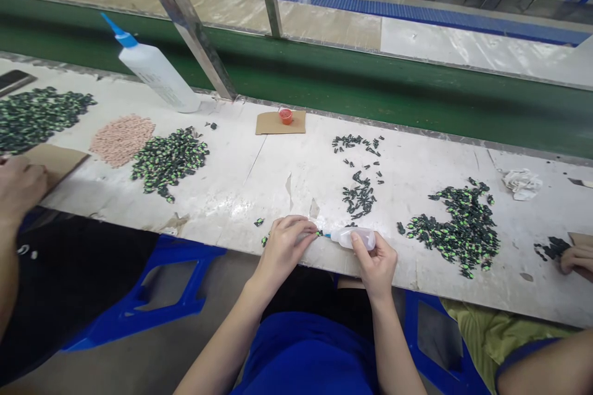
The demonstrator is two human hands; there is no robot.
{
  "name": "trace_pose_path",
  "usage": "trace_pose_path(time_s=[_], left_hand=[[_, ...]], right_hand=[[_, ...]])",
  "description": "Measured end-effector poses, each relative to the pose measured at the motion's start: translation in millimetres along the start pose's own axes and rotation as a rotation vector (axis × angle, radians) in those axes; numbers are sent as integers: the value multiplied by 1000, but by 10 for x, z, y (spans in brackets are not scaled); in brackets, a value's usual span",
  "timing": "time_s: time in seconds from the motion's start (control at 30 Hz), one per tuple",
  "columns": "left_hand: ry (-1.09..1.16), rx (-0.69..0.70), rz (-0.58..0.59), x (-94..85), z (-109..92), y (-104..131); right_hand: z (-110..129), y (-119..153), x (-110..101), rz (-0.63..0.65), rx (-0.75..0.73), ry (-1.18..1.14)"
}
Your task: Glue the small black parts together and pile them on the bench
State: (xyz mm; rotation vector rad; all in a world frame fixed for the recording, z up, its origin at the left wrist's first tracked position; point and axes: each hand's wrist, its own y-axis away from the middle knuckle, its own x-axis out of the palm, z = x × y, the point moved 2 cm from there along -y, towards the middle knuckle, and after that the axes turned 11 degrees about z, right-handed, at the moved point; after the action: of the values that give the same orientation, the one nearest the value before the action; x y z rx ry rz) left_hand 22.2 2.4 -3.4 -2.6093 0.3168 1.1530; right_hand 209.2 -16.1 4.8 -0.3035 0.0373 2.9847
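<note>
In my right hand (pixel 378 262) is a small clear squeeze bottle (pixel 345 237) with a blue tip, lying almost level and pointing left. Between the fingertips of my left hand (pixel 286 239) I pinch a small black and green piece (pixel 319 233). The blue tip is close to this piece; whether they touch I cannot tell. Two similar pieces (pixel 259 221) lie to the left of my left hand, one partly hidden by it. Beyond my right hand lies a loose cluster of small black parts (pixel 359 195).
A large pile of black and green pieces (pixel 456 231) lies to the right. Leftward are another such pile (pixel 169 160), pink parts (pixel 123 139) and a big white bottle (pixel 160 77). A red cup (pixel 286 116) stands on cardboard (pixel 269 124). Co-workers' hands (pixel 579 258) show at both sides.
</note>
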Motion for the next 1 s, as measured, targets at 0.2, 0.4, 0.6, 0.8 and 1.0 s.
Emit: trace_pose_path(time_s=[0.2, 0.4, 0.6, 0.8, 1.0], left_hand=[[-5, -17, 11, 5, 6, 5], [30, 22, 34, -15, 17, -7], [-56, 84, -44, 27, -15, -1], [-144, -8, -76, 19, 15, 71], [74, -87, -69, -146, 49, 126]], right_hand=[[-50, -3, -28, -23, 2, 1], [-80, -62, -80, -72, -50, -164], [111, -220, 222, 16, -113, -64], [56, -388, 563, 238, -122, 160], [37, -259, 118, 137, -221, 384]])
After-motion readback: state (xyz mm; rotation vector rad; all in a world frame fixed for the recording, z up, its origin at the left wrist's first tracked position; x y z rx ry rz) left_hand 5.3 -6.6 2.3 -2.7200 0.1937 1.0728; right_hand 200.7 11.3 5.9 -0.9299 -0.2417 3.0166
